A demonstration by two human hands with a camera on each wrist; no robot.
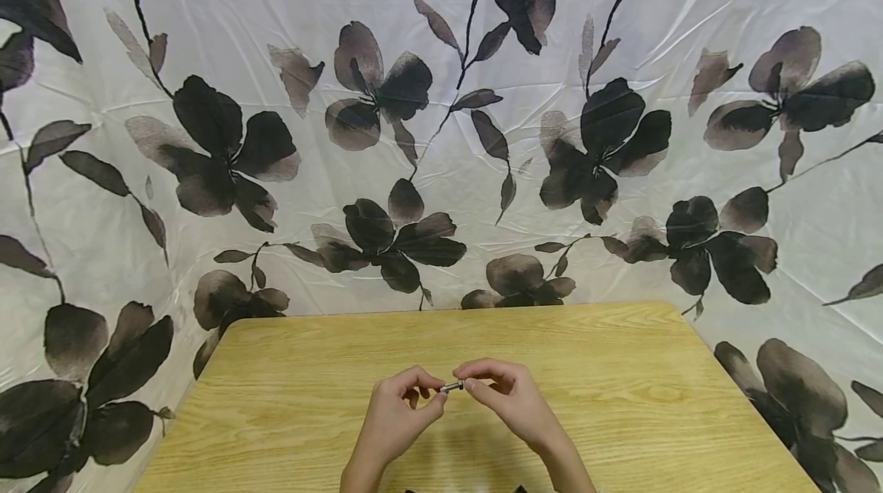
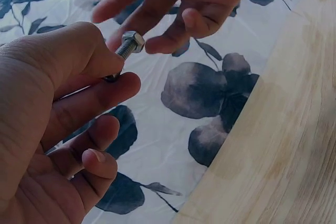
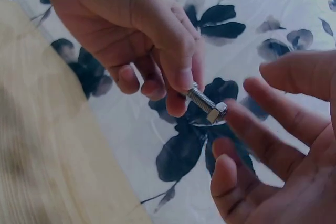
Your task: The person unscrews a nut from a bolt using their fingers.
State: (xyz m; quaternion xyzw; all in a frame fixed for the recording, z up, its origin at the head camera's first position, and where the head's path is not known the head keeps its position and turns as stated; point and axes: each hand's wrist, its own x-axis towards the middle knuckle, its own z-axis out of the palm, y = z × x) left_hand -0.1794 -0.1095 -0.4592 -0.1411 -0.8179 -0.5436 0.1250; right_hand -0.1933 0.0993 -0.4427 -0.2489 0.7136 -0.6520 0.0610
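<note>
A silver threaded bolt (image 1: 451, 386) is held above the table, one end pinched between the thumb and forefinger of my left hand (image 1: 402, 410). Its other end carries a hexagonal piece (image 3: 216, 113); I cannot tell whether this is the head alone or includes a nut. Fingertips hide the pinched end. My right hand (image 1: 509, 399) is beside the hexagonal end, its fingers spread and loosely bent. In the right wrist view, one right fingertip (image 3: 229, 107) is at or very near the hexagonal piece, while the right thumb (image 3: 294, 72) stays apart from the bolt.
Below the hands lies a light wood-grain table (image 1: 297, 370) with rounded far corners. A white cloth (image 1: 290, 10) printed with dark flowers hangs behind the table and along its sides.
</note>
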